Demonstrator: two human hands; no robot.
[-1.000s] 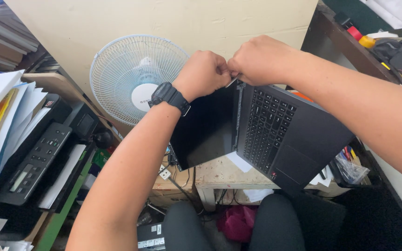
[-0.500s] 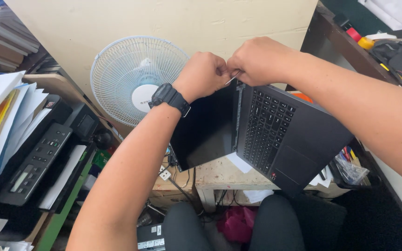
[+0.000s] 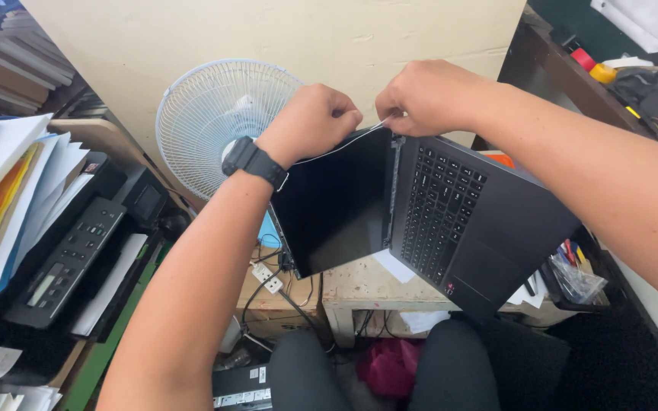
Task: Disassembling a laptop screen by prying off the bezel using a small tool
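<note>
Above the open laptop [image 3: 420, 205], both hands' fingers [image 3: 344, 118] pinch a thin white strip [image 3: 336, 149].

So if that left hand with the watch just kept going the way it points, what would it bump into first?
The left hand points up and to the right, toward the right hand, so it would most likely meet that hand's knuckles first. The cream wall lies behind, though depth is hard to judge.
</note>
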